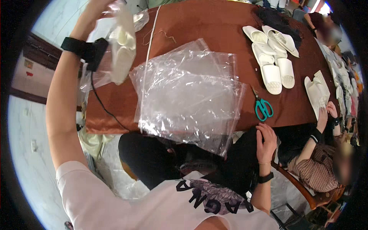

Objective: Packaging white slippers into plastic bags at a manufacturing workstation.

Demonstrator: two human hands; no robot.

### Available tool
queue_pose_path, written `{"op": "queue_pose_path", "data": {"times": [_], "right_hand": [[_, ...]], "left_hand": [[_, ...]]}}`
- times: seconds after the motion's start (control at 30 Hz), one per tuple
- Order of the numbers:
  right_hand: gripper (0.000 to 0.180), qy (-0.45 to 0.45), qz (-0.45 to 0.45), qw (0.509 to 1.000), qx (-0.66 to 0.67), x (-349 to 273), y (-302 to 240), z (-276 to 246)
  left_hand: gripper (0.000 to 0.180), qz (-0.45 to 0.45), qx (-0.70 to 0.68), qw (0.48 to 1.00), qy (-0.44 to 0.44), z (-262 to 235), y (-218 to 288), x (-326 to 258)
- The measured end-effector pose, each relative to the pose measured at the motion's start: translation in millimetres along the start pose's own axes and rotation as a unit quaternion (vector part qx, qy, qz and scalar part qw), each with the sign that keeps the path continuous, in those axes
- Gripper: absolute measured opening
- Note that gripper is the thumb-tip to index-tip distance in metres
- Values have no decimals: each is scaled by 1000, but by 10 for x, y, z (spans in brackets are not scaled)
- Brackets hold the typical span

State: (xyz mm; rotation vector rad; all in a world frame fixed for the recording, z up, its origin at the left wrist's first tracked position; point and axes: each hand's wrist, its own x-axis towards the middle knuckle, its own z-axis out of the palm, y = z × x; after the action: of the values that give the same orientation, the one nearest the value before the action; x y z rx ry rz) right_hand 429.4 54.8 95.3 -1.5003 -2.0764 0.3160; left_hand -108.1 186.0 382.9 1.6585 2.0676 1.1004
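My left hand is raised at the upper left, cut off in part by the picture's edge. It grips the top of a clear plastic bag with white slippers in it, hanging over the left part of the table. My right hand lies by the table's near edge, fingers stretched out and holding nothing. Just beyond it are scissors with teal handles. Several flat clear plastic bags are spread in front of me, overlapping the near edge.
Several white slippers lie on the brown-covered table, right of the bags. A white cord runs across the cloth. At the right, another person's hands touch white slippers. Dark fabric lies at the far right.
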Motion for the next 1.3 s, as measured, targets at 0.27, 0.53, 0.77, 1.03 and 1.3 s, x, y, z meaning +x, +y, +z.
{"op": "queue_pose_path", "data": {"times": [0.27, 0.53, 0.77, 1.03, 1.3], "right_hand": [[15, 24, -40, 999, -8, -161, 6, -31], [14, -11, -28, 999, 31, -187, -43, -122], [21, -175, 55, 897, 401, 481, -698, 331], [26, -284, 223, 812, 458, 1086, -965, 1201], [32, -193, 72, 934, 292, 1155, -1174, 1500]], "left_hand": [[40, 183, -36, 979, -79, 1225, -538, -1182], [50, -28, 185, 981, 58, 1585, -2389, -2470], [53, -118, 10, 993, -6, 1511, -2330, -2590], [52, -99, 9, 995, 16, 1648, -2621, -2623], [44, -51, 26, 998, 18, 1602, -2647, -2652]]}}
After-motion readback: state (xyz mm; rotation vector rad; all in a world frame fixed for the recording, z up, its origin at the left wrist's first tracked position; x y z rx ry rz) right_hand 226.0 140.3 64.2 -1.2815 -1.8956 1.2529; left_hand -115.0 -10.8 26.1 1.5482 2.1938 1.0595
